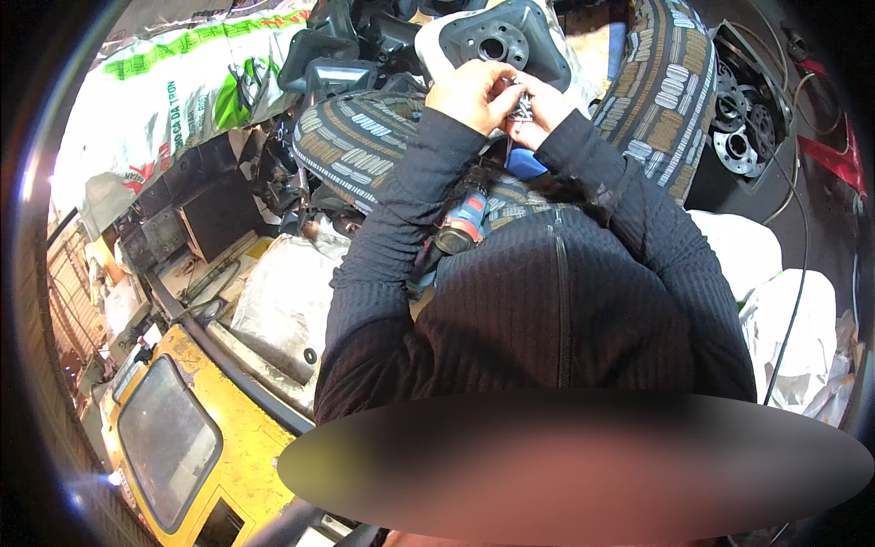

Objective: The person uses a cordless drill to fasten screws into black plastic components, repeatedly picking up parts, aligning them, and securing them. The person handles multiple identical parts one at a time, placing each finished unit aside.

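Observation:
My left hand (470, 97) and my right hand (545, 108) meet in front of my chest. Small silvery metal pieces (521, 108), which look like screws, show between them. My right fingers curl around these pieces. The left thumb and fingers are closed in a pinch against them; what is in the pinch is hidden. Just beyond my hands lies a dark square-based part with a round, holed metal centre (493, 48). A blue and black power drill (464, 219) rests in my lap, below my left wrist.
My knees in patterned trousers (661, 87) spread to both sides. Dark plastic parts (339, 77) are piled ahead, beside a white and green sack (196, 100). Holed metal discs (735, 150) lie at the right, near a cable (800, 283). A yellow machine (232, 410) stands at the lower left.

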Demonstrator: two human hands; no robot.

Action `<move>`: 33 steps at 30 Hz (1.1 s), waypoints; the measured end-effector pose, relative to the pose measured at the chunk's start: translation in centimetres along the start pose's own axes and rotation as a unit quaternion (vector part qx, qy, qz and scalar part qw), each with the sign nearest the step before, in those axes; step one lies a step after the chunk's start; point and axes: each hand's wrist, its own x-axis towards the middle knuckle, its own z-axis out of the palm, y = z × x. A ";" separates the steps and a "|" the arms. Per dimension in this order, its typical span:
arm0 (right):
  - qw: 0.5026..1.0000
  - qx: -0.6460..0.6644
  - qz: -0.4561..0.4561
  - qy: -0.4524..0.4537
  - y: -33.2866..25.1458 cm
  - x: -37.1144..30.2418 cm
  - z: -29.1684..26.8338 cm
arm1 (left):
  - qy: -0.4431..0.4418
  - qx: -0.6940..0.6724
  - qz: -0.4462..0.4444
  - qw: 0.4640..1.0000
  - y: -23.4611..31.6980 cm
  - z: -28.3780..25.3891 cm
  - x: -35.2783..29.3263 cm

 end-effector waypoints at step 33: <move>0.987 0.086 -0.132 -0.023 -4.1 0.7 -5.2 | -0.110 0.228 -0.102 0.962 -6.2 3.7 9.3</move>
